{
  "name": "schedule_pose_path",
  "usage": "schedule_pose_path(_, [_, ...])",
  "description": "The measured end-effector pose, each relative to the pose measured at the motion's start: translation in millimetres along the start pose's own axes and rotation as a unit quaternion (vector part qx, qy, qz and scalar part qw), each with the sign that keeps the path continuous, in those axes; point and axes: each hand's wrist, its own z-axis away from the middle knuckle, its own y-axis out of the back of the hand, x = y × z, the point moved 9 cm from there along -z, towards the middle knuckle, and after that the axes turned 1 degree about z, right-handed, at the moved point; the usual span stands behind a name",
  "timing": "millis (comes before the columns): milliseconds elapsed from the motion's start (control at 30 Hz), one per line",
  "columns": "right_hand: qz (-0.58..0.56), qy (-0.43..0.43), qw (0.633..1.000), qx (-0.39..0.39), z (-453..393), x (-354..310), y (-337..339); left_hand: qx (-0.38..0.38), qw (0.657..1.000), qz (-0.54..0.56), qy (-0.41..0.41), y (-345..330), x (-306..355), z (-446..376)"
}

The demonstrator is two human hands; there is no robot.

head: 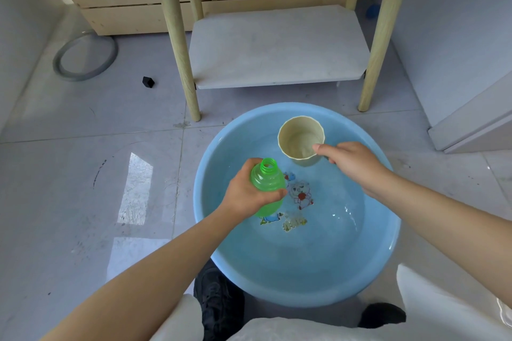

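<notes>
A round light-blue basin (388, 243) sits on the floor with shallow water over cartoon prints on its bottom. My left hand (246, 194) grips a green translucent bottle (267, 177) with no cap, its open mouth pointing up, above the basin's left side. My right hand (352, 163) holds a cream-coloured cup (297, 137) by its near side, thumb on the rim, above the basin's far part. The cup tilts towards me and a little water lies in its bottom.
A small table with pale wooden legs (180, 44) and a white lower shelf (277, 47) stands just beyond the basin. A grey ring (62, 58) and a small black block (148, 82) lie on the tiled floor at the left. My dark shoes (219, 307) flank the basin's near edge.
</notes>
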Motion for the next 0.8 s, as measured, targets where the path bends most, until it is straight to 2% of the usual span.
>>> schedule_pose_path(100, [0.029, 0.056, 0.998, 0.024, 11.6, -22.2, 4.6, -0.001, 1.000, -0.008, -0.008, -1.0, 3.3, -0.5])
schedule_pose_path(233, [0.086, 0.151, 0.980, 0.100, 28.5, -49.6, 10.4, -0.001, 1.000, -0.016, -0.017, -3.3, 6.3, -1.5])
schedule_pose_path(467, [0.187, 0.298, 0.915, 0.196, 47.1, -78.5, 10.8, -0.004, 1.000, -0.016, -0.021, -4.8, 7.4, -1.1])
schedule_pose_path(633, [0.212, 0.354, 0.877, 0.246, 56.4, -85.5, 14.4, -0.003, 1.000, -0.014, -0.019, -4.7, 7.1, -1.8])
schedule_pose_path(800, [0.221, 0.377, 0.861, 0.260, 60.0, -88.5, 14.5, -0.003, 1.000, -0.014, -0.021, -4.6, 8.6, -1.7])
